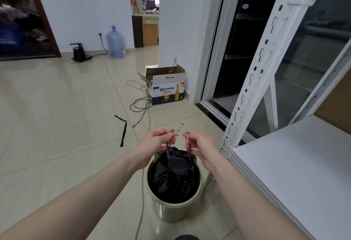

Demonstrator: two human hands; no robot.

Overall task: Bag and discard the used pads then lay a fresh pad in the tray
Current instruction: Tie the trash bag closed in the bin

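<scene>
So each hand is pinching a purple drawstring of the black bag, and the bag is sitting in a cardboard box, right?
Not quite. Each hand, left and right, does pinch a purple drawstring of the black bag, but the bag sits in a round pale green bin, not a cardboard box. The head view shows this; the only box stands farther off by the wall.

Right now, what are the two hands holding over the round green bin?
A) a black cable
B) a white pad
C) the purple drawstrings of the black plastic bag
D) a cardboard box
C: the left hand and right hand each pinch one of the purple drawstrings rising from the black plastic bag in the round green bin.
</scene>
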